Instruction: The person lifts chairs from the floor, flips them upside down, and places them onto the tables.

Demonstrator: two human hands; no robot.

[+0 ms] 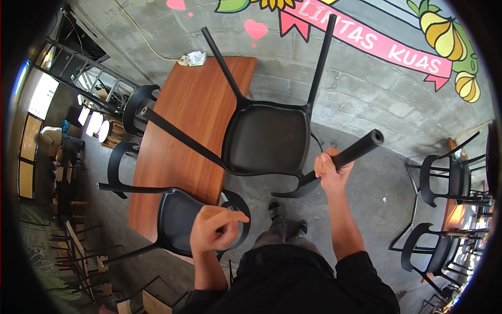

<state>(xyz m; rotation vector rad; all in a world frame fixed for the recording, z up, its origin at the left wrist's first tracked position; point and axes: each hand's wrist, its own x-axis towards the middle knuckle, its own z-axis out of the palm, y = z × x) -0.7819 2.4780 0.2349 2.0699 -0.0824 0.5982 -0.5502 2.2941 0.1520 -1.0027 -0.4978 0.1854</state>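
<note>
An upside-down black chair (269, 138) is in the middle of the view, its underside facing me and its legs pointing up and outward. My right hand (333, 170) is closed around the near right leg of this chair, below the leg's tip. My left hand (215, 228) is loosely curled, index finger reaching to the right and a gap beside the thumb; nothing shows in it. Behind that hand, a second upturned black chair (180, 222) rests at the near end of the brown wooden table (175, 157). The left hand's contact with it cannot be made out.
A grey block wall (361, 99) with a painted mural stands ahead. Crumpled white packaging (196, 58) lies at the table's far end. Black chairs (442, 180) stand on the right. Another person (55, 141) bends at the far left, near a metal ladder (99, 83) and stacked furniture.
</note>
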